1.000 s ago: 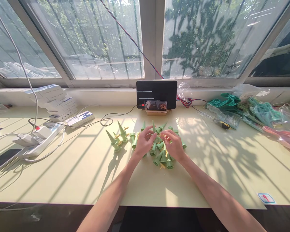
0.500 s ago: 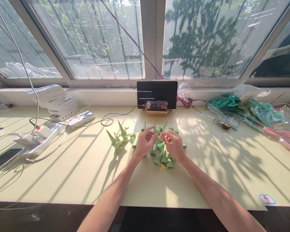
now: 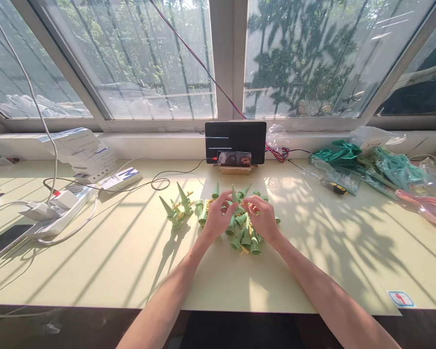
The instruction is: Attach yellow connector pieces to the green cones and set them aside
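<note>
My left hand [image 3: 218, 215] is closed around a green plastic cone-shaped watering spike [image 3: 234, 194], its tip pointing up. The lower part of that spike is hidden by my fingers. My right hand [image 3: 263, 215] pinches at the side of the same spike, where a bit of yellow, apparently a small valve [image 3: 243, 204], shows between the fingertips. Under and around both hands lies a pile of green spikes [image 3: 246, 238], with yellow valves among them. Left of the pile, two spikes [image 3: 184, 198] with yellow valves fitted stand tip up.
At the back, a phone [image 3: 234, 159] leans before a black tablet [image 3: 235, 138] on a cardboard stand [image 3: 235, 170]. White boxes [image 3: 121, 179] and a power strip [image 3: 70, 213] with cables lie left. Bagged green straps [image 3: 396, 165] and a yellow-black cutter [image 3: 337, 189] are right.
The held spike has shifted very slightly to the right. Both hands keep nearly the same place and grip; the pile and the standing spikes look unchanged.
</note>
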`<state>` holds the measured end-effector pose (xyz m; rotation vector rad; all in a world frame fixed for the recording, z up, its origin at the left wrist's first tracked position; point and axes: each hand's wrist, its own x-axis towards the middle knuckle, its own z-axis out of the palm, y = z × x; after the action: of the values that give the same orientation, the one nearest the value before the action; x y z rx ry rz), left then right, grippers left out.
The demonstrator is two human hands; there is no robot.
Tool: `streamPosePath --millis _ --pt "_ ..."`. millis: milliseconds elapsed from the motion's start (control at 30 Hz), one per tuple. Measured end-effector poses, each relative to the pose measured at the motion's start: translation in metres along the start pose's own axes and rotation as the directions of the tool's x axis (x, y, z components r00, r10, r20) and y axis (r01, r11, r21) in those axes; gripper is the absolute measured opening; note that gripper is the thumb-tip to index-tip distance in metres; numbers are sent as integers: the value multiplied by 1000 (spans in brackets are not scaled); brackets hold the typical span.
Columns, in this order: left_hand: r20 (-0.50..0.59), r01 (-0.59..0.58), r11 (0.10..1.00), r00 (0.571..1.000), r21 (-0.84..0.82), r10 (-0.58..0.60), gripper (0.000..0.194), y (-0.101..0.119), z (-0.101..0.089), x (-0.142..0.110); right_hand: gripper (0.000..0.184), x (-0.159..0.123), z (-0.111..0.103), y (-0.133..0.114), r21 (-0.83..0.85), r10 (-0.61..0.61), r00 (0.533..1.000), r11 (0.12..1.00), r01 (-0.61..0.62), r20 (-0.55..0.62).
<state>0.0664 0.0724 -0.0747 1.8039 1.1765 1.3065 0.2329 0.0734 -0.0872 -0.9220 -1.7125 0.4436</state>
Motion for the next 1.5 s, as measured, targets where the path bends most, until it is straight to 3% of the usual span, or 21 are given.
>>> streamPosePath --millis 200,500,767,933,1100,1500 --pt "1 80 993 997 -89 -81 37 -3 1 1 15 0 1 0 -3 -24 999 1000 24 32" --pt "-6 -55 996 998 68 55 37 0 -1 -1 14 0 2 1 -14 7 1000 1000 -7 -6" --pt "20 -1 995 1000 97 -1 50 5 -3 0 15 0 2 0 -37 59 997 997 -61 -49" --pt "118 0 990 993 143 -17 45 5 -2 -1 16 0 2 -2 -47 87 993 995 -91 -77" --pt "139 10 993 990 118 -27 35 3 0 -1 19 1 1 -4 -36 128 989 991 -131 -68" --pt "61 4 983 998 184 -15 37 -4 1 0 24 0 0 4 -92 52 999 994 -52 -2"
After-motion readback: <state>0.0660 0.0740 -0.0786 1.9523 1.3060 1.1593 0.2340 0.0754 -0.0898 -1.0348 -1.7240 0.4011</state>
